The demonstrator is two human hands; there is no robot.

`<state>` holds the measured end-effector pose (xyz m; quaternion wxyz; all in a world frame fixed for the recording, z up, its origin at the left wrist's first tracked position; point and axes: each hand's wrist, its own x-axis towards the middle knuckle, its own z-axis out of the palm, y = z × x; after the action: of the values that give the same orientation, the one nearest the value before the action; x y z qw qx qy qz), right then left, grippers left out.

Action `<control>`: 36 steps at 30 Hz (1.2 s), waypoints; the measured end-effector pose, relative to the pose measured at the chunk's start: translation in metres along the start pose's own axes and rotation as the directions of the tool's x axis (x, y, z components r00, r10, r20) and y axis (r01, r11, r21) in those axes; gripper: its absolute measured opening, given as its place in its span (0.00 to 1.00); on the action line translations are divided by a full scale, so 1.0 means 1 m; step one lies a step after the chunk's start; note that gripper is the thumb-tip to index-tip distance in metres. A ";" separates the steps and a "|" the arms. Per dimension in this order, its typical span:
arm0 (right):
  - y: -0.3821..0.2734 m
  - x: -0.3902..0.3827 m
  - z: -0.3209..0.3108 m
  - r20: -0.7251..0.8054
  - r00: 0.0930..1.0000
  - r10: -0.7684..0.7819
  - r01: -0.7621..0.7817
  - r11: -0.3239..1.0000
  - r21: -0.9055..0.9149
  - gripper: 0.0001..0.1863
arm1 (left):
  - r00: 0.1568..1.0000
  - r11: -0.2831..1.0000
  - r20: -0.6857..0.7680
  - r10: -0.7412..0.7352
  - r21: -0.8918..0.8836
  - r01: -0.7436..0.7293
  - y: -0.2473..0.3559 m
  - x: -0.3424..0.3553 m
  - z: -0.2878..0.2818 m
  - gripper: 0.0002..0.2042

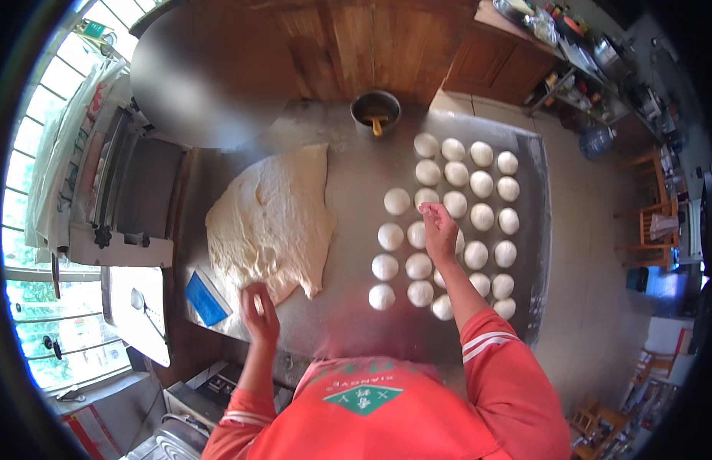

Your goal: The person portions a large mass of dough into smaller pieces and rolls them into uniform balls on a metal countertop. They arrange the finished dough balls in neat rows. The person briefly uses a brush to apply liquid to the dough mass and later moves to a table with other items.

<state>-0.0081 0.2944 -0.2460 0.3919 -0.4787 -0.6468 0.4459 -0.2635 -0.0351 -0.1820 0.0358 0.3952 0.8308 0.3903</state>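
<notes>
A large slab of pale dough (pixel 275 215) lies on the left half of the metal worktable (pixel 356 199), its surface wrinkled near me. At its near edge, the curled fingers of my left hand (pixel 261 314) close on the dough. Several rows of round white dough balls (pixel 481 217) cover the right side of the table. Above them reaches my right hand (pixel 440 231), fingertips pinched together beside one ball (pixel 427 198). Whether anything small is between those fingertips is hidden. My right hand and forearm cover parts of some balls. A blue scraper (pixel 206 299) rests left of my left hand.
A dark pot (pixel 376 112) with a yellow-handled tool stands at the table's far edge. On the left are a dough-rolling machine (pixel 122 184) and a white board (pixel 137 314) with a ladle. Wooden chairs (pixel 651 218) and a water jug (pixel 597 142) stand beyond the table's right side.
</notes>
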 end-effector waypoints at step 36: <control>-0.072 0.112 0.075 0.051 0.968 -0.247 0.250 0.908 -0.337 0.16 | 0.827 0.884 0.562 0.024 0.374 -0.280 -0.078 -0.121 0.057 0.40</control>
<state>-0.1239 0.3770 -0.1907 0.3542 -0.4514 -0.7714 0.2754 -0.2091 -0.1124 -0.3045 0.1470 0.5534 0.8173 0.0654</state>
